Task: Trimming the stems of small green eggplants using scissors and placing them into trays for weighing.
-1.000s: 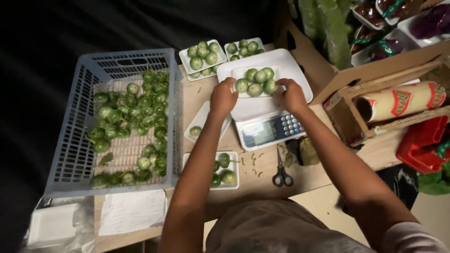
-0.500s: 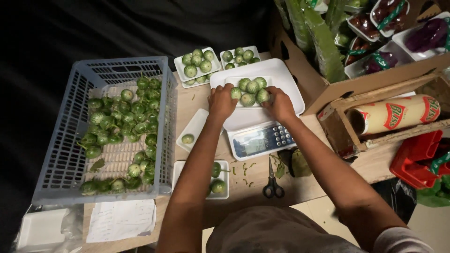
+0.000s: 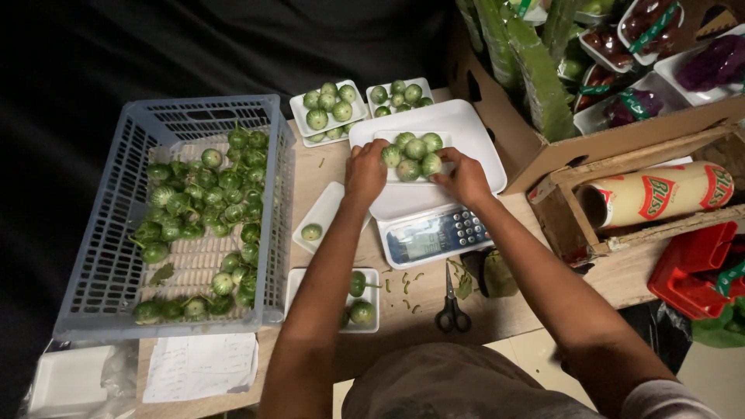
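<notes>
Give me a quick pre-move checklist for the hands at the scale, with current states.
1. Left hand on the small white tray of round green eggplants: ok, at its left edge.
2. Right hand on the tray's right edge: ok.
3. Tray sits within the scale platter: ok.
4. Scale display unobstructed: ok; reading cannot tell.
5. Grip closed under the tray: cannot tell, fingertips hidden.
6. Scissors clear of both arms: ok, lying beside the scale.

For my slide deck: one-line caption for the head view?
Both hands steady a tray of green eggplants on a scale.
</notes>
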